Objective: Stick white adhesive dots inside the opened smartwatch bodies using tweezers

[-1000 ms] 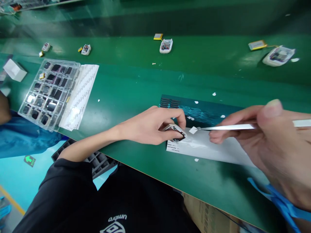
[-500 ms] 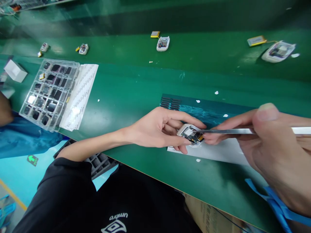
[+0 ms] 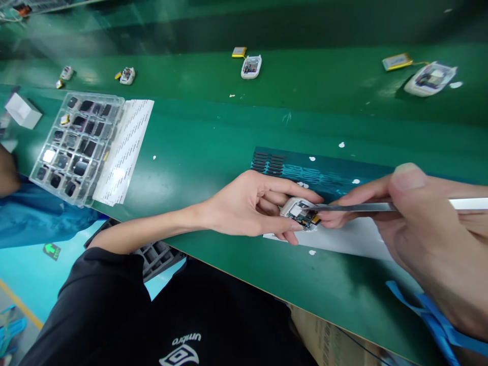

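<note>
Green counter (image 3: 213,132), parts tray (image 3: 76,147) far left | my left hand (image 3: 247,208) pinches the small open device (image 3: 299,213) over a white sheet (image 3: 351,239) | my right hand (image 3: 419,229) grips tweezers (image 3: 354,207), tips touching inside | light, fragile board: I'd hold the casing edges.

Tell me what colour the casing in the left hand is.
White casing, seen in the head view, held by the left hand.

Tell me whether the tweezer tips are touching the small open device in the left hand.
Touching. The head view shows the tweezers in the right hand with tips resting on the open device, no gap visible, while the left hand grips it.
</note>
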The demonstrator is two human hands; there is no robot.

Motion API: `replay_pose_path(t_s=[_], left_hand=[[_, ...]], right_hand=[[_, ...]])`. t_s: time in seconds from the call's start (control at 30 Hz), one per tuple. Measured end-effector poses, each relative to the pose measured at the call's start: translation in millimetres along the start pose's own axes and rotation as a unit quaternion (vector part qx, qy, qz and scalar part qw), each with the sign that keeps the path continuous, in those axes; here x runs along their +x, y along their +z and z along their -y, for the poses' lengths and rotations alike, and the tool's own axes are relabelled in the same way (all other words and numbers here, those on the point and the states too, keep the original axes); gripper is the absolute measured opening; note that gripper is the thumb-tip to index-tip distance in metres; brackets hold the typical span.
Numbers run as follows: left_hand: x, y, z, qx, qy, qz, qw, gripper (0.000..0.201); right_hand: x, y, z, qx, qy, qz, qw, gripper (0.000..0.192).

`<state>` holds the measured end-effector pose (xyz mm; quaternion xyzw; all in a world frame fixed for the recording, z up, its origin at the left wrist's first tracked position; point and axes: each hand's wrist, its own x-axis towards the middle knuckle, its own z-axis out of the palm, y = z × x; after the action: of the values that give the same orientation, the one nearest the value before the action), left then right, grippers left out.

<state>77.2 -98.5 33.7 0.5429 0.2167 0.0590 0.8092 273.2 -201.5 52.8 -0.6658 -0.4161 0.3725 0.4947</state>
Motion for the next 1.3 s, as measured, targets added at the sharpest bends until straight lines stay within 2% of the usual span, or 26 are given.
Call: replay_pose_path(t_s=[0.23,0.4,0.63,0.8,0.97,1.3], left_hand=[[1,1.3,3,0.006,0.004,-0.013,1.0,0.045],[2,2.2,5,0.006,-0.002,-0.027,1.0,0.042],[1,1.4,4,0.036,0.029,-0.046,0.998,0.047],[-1,1.3,2,0.046,0.031,-0.053,0.997,0.046],[-1,2.1,0,0.037,0.032,-0.041,0.998,0.048],[-1,2.8,0,0.029,0.026,-0.036,0.999,0.047]], right_hand=[[4,-2,-14,0.013,-0.03,0.007,0.999,0.043],[2,3,-4,0.0,-0.006,-0.004,1.0,0.045],[3,10,-4,0.067,0.013,-0.025,0.997,0.049],[1,9,-12,0.053,0.002,-0.034,0.998,0.045],[1,3,-18,0.031,-0.04,-0.031,0.998,0.041],[-1,9,-12,0.043,0.001,-0.048,0.998,0.046]])
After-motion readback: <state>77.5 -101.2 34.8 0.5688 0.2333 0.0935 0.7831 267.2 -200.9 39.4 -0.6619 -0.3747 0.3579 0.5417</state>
